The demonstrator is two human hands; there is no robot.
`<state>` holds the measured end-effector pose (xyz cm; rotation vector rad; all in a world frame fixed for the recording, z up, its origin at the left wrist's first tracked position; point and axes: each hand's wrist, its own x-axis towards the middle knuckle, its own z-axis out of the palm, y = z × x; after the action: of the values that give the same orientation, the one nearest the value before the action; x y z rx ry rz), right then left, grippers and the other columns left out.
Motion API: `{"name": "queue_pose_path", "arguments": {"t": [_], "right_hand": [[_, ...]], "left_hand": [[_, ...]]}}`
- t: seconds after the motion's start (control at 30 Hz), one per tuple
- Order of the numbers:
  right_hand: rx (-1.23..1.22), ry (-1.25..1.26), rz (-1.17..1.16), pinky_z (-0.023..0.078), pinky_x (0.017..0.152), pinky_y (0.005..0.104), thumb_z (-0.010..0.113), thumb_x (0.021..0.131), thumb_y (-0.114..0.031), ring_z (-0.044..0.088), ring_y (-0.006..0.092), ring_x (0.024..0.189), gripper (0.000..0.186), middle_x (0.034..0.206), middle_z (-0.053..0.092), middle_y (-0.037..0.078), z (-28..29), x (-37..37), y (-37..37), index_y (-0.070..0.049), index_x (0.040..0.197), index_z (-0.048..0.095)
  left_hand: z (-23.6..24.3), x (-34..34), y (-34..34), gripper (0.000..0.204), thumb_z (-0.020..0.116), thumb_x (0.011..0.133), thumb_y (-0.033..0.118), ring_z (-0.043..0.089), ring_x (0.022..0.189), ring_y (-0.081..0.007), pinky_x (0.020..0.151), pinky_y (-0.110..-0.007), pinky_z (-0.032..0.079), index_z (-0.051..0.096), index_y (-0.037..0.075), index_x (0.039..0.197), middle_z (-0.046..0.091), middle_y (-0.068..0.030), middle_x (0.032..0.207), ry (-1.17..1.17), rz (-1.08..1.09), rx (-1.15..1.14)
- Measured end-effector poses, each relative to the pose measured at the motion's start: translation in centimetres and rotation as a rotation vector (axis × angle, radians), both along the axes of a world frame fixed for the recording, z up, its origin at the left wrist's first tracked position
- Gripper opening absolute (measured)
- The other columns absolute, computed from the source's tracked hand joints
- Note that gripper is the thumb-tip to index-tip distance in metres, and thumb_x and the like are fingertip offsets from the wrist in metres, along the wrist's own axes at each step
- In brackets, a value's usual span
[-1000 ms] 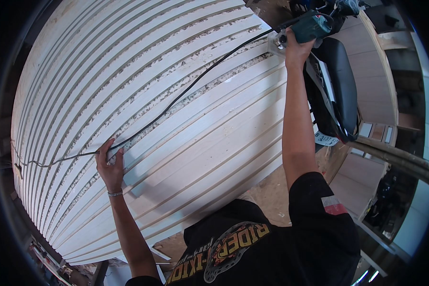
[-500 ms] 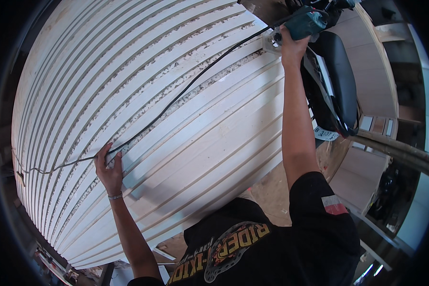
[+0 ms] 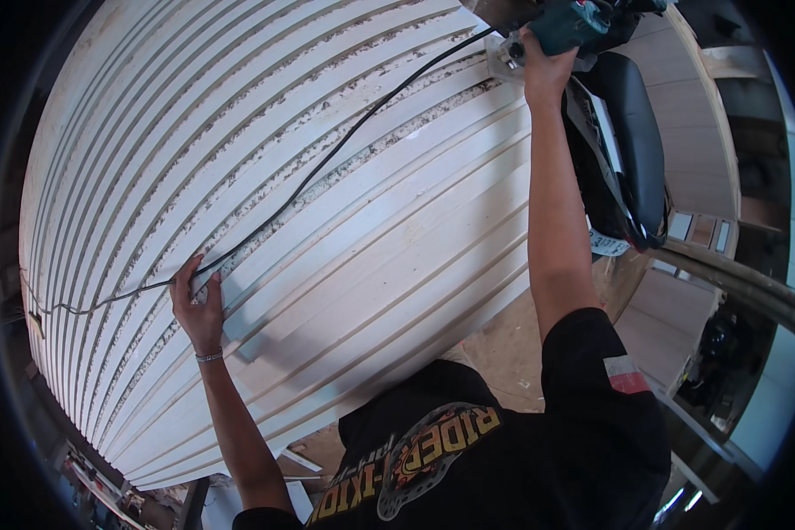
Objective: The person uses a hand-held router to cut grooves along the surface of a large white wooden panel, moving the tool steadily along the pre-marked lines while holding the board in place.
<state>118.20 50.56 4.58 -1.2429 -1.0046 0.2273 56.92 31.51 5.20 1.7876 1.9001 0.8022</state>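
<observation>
My right hand (image 3: 548,72) grips a teal trim router (image 3: 567,26) with a clear base (image 3: 503,60) at the far right end of a large pale panel (image 3: 397,252). Long parallel grooves run across the panel, with dark chips lying along many of them. A black power cable (image 3: 314,178) slants down across it to my left hand (image 3: 200,309). There the fingers curl loosely about the cable, thumb apart from the index finger. The router's bit and the underside of its base are hidden.
A motorbike with a black seat (image 3: 632,141) stands close against the panel's right side. Beyond it are pale boards (image 3: 685,115) and a wooden beam (image 3: 733,283). Brown floor (image 3: 503,353) shows between my body and the panel's near edge.
The view has shifted slightly. My right hand and the router sit a little farther up and to the right, and the cable near the router hangs differently. My left hand stays at the cable.
</observation>
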Motion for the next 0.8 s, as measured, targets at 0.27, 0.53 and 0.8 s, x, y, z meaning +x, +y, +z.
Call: {"name": "queue_pose_path", "arguments": {"t": [0.27, 0.53, 0.8], "right_hand": [[0.060, 0.005, 0.072, 0.048, 0.093, 0.0307, 0.082, 0.083, -0.003, 0.062, 0.0154, 0.099, 0.053, 0.109, 0.065, 0.005, -0.4, 0.0, 1.3, -0.004, 0.125, 0.050], [-0.170, -0.190, -0.225, 0.052, 0.092, 0.0383, 0.077, 0.084, -0.013, 0.067, 0.0274, 0.103, 0.059, 0.117, 0.068, 0.017, 0.5, -0.8, 0.8, 0.001, 0.136, 0.053], [-0.177, -0.126, -0.191, 0.051, 0.094, 0.0387, 0.080, 0.083, -0.016, 0.066, 0.0282, 0.105, 0.062, 0.118, 0.069, 0.017, 1.1, -1.2, 0.9, 0.000, 0.137, 0.054]], "left_hand": [[-0.3, -0.2, -0.1, 0.037, 0.076, 0.085, 0.002, 0.063, 0.119, -0.0259, 0.105, -0.039, 0.047, 0.069, 0.007, 0.121, 0.071, -0.0095, 0.123, 0.022, -0.007, 0.018], [-0.3, -0.2, -0.2, 0.036, 0.076, 0.086, 0.003, 0.064, 0.118, -0.0252, 0.103, -0.039, 0.048, 0.069, 0.007, 0.121, 0.072, -0.0095, 0.123, 0.024, -0.005, 0.027], [-0.2, 0.1, -0.2, 0.036, 0.077, 0.086, 0.002, 0.064, 0.116, -0.0241, 0.102, -0.038, 0.048, 0.069, 0.007, 0.121, 0.072, -0.0092, 0.122, 0.023, 0.006, 0.026]]}}
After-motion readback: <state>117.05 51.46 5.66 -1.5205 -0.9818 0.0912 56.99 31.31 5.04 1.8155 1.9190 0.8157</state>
